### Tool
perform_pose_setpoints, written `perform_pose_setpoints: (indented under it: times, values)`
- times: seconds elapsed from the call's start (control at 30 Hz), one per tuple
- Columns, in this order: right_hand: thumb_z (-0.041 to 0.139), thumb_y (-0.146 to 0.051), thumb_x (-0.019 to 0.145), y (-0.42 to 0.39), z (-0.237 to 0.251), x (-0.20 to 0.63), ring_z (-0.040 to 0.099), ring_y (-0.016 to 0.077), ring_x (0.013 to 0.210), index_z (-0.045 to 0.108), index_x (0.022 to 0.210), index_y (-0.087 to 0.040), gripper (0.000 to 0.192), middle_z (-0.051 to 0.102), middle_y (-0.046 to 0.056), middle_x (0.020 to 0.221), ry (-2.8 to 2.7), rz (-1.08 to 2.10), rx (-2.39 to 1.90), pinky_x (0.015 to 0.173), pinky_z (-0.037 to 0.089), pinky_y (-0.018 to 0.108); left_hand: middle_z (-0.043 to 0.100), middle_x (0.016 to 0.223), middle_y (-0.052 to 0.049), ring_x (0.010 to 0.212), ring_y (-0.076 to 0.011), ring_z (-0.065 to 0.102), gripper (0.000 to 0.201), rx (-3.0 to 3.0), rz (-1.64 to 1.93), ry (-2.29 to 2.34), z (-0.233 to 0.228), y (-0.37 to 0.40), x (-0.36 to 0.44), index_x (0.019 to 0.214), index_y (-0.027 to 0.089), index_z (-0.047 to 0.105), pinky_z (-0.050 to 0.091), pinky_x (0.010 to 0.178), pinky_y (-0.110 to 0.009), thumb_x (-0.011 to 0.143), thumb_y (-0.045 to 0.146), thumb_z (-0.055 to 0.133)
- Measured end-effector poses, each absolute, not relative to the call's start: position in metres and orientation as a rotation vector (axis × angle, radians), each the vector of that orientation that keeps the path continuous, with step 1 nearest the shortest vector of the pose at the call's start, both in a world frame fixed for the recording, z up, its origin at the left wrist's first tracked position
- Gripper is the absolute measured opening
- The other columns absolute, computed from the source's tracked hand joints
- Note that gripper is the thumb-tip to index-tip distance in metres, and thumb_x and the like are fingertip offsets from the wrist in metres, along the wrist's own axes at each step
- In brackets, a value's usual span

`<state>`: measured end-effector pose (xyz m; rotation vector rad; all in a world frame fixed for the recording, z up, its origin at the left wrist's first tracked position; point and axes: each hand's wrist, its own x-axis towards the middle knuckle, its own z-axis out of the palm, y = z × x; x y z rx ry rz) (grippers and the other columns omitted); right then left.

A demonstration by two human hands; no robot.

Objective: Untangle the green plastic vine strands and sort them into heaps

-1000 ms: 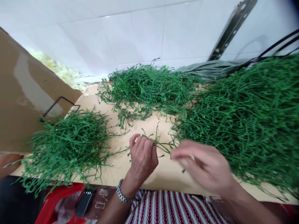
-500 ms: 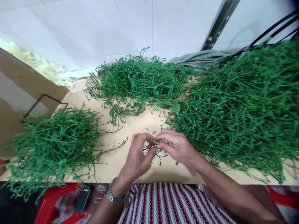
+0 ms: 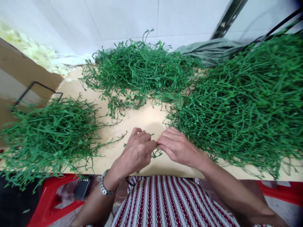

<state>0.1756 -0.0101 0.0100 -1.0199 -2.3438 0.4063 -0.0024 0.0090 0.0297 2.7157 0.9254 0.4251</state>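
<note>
My left hand point(image 3: 139, 150) and my right hand point(image 3: 177, 146) meet over the front middle of the table, fingertips almost touching. Both are closed in a pinch on thin green plastic flower stems point(image 3: 156, 154). Small bits of the stems poke out below and above the fingers; most of their length is hidden behind my left hand. Close to my right hand lies the edge of a large heap of green stems point(image 3: 246, 110). Left of my left hand, a few loose stems point(image 3: 115, 138) trail from a smaller heap point(image 3: 54, 135).
Along the wall lies another heap of stems point(image 3: 142, 69) on the pale tabletop point(image 3: 146, 118). At left stand a cardboard box point(image 3: 28, 69) and a black wire frame point(image 3: 35, 83), with cream flowers point(image 3: 35, 52) behind. Below the table edge are a red stool point(image 3: 47, 201) and a black device point(image 3: 82, 188).
My left hand has rolled over, its back now facing up and its fingers curled in, covering more of the stems. My right fingers have closed tighter. The view has shifted slightly.
</note>
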Motion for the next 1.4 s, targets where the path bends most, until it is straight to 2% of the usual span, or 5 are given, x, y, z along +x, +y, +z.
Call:
perform_pose_setpoints:
  times: [0.23,0.5,0.83,1.1,1.4]
  values:
    - [0.043,-0.013,0.084,0.002,0.024,0.187,0.043,0.0124,0.064,0.050,0.060,-0.016,0.025,0.050,0.000,0.060,-2.617,0.891,-0.744,0.065,0.034,0.026,0.050,0.064,-0.001,0.067,-0.0149,0.044,0.020,2.728,0.094,0.488,0.033,0.013,-0.007,0.061,0.017,0.051,0.033,0.075,-0.032,0.074,0.005,0.042]
    - [0.050,-0.027,0.085,-0.005,0.010,0.169,0.054,0.0132,0.081,0.057,0.098,-0.017,0.017,0.059,0.005,0.092,-1.956,1.046,-1.148,0.068,0.040,0.024,0.055,0.068,-0.004,0.069,-0.0157,0.046,0.019,2.579,0.616,0.978,0.021,0.013,-0.007,0.069,0.016,0.054,0.035,0.069,-0.032,0.083,0.015,0.042]
    - [0.042,-0.017,0.084,-0.016,0.010,0.168,0.040,0.0107,0.054,0.051,0.066,-0.016,0.020,0.051,0.001,0.063,-2.484,0.738,-1.241,0.052,0.025,0.025,0.052,0.064,-0.003,0.066,-0.0168,0.043,0.019,2.846,0.265,0.805,0.027,0.010,-0.006,0.062,0.017,0.051,0.034,0.074,-0.036,0.076,0.008,0.042]
    - [0.036,-0.031,0.091,-0.015,0.025,0.193,0.043,0.0081,0.052,0.051,0.060,-0.018,0.037,0.048,-0.002,0.056,-2.351,1.445,-0.541,0.053,0.033,0.021,0.049,0.058,0.000,0.067,-0.0143,0.042,0.026,2.616,0.182,0.513,0.040,0.013,-0.022,0.056,0.017,0.049,0.034,0.079,-0.034,0.076,0.004,0.040]
    - [0.040,-0.027,0.091,-0.012,0.034,0.198,0.049,0.0092,0.057,0.057,0.088,-0.017,0.020,0.055,0.000,0.065,-1.779,0.905,-1.105,0.057,0.038,0.021,0.053,0.082,-0.005,0.095,-0.0220,0.043,0.014,2.563,0.976,0.769,0.025,0.012,-0.032,0.070,0.022,0.065,0.033,0.091,-0.047,0.075,0.013,0.055]
